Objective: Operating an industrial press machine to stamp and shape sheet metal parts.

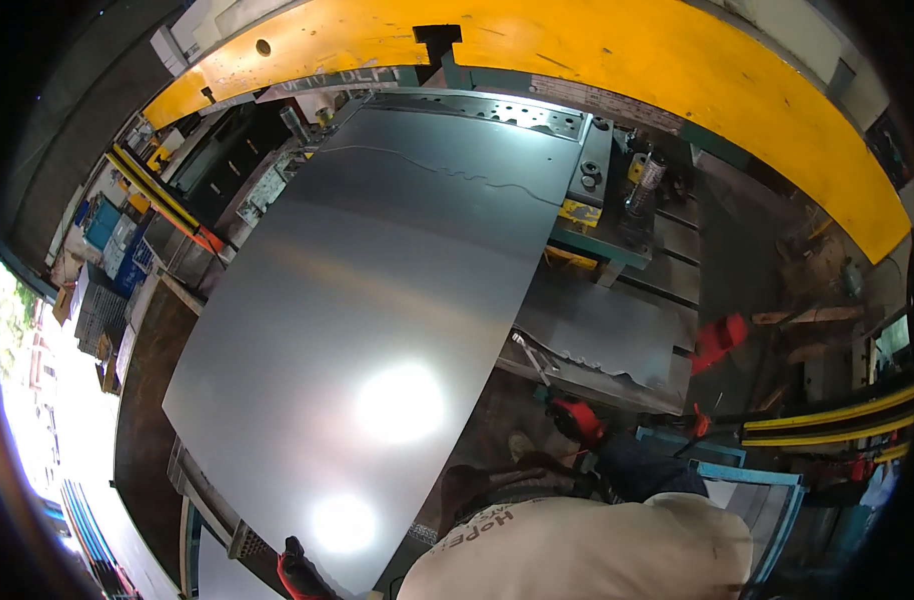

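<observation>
A large grey metal sheet (377,270) slopes from the machine at the back down toward me. Its far part bears a thin wavy line. My left hand (302,575), in a red and black glove, is at the sheet's near edge, with a dark fingertip over its top and the other fingers hidden. To the right of the sheet, my right hand (577,422), gloved alike, is closed round a slim metal hand tool (533,362). That tool's bright head points away, toward a smaller sheet piece with a ragged edge (602,325); whether they touch, I cannot tell.
A yellow machine beam (597,45) spans the back, above a perforated metal plate (477,108). Bolted blocks (591,170) and a coil spring (647,180) stand right of the sheet. Yellow-black posts (157,195) rise at the left. A red object (719,340) and blue frame (757,475) are at right.
</observation>
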{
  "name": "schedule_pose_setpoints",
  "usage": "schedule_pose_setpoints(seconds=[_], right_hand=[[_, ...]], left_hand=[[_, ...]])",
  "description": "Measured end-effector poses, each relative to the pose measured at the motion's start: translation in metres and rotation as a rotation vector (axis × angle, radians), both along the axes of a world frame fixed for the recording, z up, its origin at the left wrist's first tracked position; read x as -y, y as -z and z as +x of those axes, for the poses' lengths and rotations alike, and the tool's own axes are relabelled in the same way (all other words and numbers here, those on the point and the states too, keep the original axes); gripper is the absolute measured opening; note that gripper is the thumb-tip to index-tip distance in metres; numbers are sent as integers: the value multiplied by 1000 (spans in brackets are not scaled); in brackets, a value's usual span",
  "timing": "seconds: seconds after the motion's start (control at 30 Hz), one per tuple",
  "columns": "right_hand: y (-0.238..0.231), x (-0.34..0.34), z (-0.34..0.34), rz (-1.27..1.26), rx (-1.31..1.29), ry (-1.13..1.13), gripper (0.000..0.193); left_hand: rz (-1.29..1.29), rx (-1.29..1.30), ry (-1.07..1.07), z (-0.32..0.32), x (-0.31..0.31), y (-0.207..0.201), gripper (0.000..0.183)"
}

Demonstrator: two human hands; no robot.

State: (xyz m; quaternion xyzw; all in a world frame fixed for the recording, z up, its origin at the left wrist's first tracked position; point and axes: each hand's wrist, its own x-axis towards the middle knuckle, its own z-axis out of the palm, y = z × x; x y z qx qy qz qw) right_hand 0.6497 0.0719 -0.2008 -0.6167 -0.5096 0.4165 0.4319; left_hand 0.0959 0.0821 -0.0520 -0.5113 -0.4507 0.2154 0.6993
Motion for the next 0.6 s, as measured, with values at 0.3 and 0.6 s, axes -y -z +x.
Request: schedule_pose_setpoints(seconds=[0.3,0.6], right_hand=[[-89,27,19,-79,-403,589,36],[-213,-106,85,-55,4,455,23]], left_hand=[[199,-56,-6,71,-14,-64,36],[402,-340,-11,43,-1,-51,43]])
